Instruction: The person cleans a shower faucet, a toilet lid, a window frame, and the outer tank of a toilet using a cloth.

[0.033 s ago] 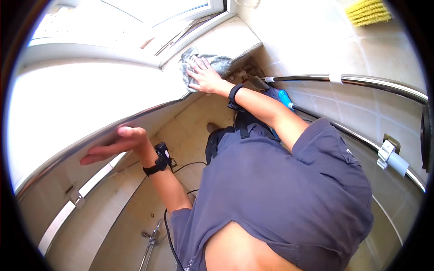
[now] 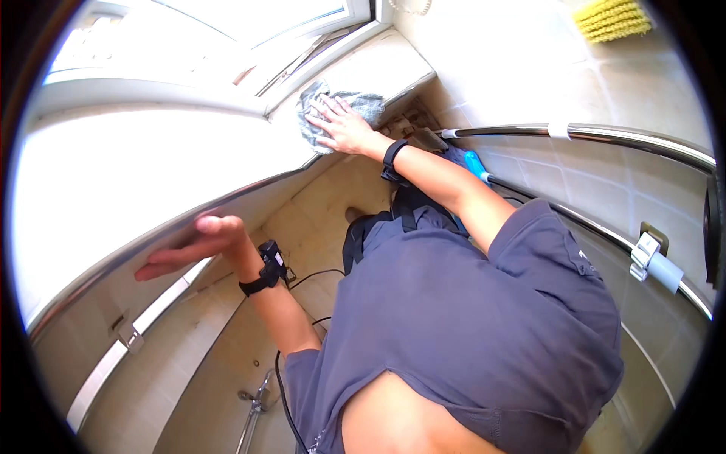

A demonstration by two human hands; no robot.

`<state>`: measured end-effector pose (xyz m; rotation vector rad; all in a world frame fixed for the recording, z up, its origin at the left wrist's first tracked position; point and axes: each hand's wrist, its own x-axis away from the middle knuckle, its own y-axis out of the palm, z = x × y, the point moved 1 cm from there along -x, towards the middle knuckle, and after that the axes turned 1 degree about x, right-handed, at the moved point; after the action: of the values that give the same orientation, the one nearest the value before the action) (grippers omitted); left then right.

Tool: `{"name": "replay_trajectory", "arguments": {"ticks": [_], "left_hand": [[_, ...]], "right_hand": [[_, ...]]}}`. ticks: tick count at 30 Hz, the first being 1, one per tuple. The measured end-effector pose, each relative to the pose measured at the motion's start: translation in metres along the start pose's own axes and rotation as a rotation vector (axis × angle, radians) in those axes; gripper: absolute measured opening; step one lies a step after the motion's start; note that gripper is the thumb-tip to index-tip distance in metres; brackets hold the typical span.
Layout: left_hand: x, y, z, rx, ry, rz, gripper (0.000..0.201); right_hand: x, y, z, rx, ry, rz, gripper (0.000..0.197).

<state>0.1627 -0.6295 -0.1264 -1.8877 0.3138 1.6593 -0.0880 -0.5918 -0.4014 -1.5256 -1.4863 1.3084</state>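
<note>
A grey, crumpled cloth (image 2: 321, 98) lies on the white windowsill (image 2: 113, 181) near its corner by the window frame. On top of it rests my right hand (image 2: 344, 125), palm down and fingers spread, pressing the cloth against the sill. Part of the cloth is hidden under the palm. My left hand (image 2: 198, 246) is below the sill's front edge at the left, fingers stretched out and thumb up, with nothing in it. It is close to the face under the edge; whether it touches cannot be made out. Black bands circle both wrists.
An open window (image 2: 302, 30) stands behind the sill. Along the tiled wall at right run metal rails (image 2: 628, 140) and a pole with a grey-white clamp (image 2: 656, 263). A yellow textured pad (image 2: 611, 20) is at upper right. A shower tap (image 2: 255, 397) and a black cable (image 2: 280, 378) are low left.
</note>
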Motion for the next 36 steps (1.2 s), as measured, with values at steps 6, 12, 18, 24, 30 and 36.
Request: {"name": "replay_trajectory", "arguments": {"ticks": [6, 12, 18, 24, 30, 36], "left_hand": [[0.009, 0.0, -0.006, -0.054, 0.006, 0.028, 0.079], [0.008, -0.002, -0.004, -0.073, 0.013, 0.012, 0.079], [0.006, -0.004, -0.005, -0.061, 0.014, -0.026, 0.078], [0.01, -0.006, -0.005, -0.049, -0.004, 0.027, 0.075], [0.016, -0.003, -0.009, -0.077, -0.012, 0.023, 0.074], [0.027, -0.01, -0.021, -0.067, -0.028, 0.026, 0.072]], "right_hand": [[0.018, -0.043, 0.127, 0.36, 0.397, 0.061, 0.062], [0.046, -0.026, 0.14, 0.299, 0.5, 0.174, 0.073], [0.003, -0.023, 0.133, 0.346, 0.599, 0.085, 0.077], [0.011, -0.01, 0.033, 0.22, 0.317, -0.069, 0.071], [-0.007, 0.007, -0.045, -0.291, -0.014, 0.114, 0.031], [-0.058, 0.035, -0.087, -1.119, 0.611, -0.006, 0.034]]}}
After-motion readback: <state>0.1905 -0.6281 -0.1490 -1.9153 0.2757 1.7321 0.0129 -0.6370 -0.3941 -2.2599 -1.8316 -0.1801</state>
